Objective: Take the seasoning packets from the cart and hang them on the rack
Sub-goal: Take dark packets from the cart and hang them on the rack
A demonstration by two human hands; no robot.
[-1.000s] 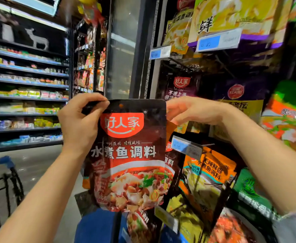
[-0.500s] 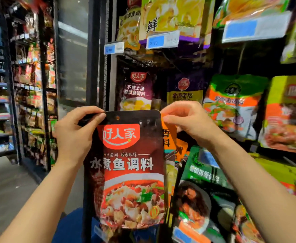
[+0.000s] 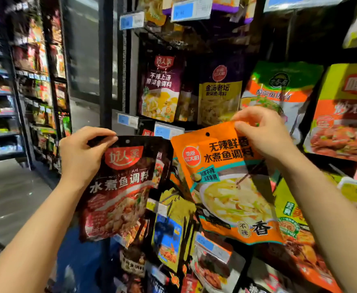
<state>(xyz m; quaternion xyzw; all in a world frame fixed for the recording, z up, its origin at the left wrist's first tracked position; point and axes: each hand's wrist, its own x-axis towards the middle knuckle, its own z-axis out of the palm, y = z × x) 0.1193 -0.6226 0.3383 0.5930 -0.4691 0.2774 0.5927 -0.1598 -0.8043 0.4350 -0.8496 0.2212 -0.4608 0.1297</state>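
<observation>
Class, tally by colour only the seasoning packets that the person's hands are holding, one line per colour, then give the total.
Dark red packet, pinched at its top edge by the left hand: 1
Orange packet, pinched at its top edge by the right hand: 1
Total: 2

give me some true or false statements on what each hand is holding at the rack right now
1. The left hand pinches the top of a dark red packet. True.
2. The right hand hangs empty. False: it pinches the top edge of an orange packet.
3. The orange packet has a hanging hole near its top. True.
4. Both hands hold one packet together. False: each holds its own.
5. The dark red packet lies to the right of the orange one. False: it is to the left.
</observation>
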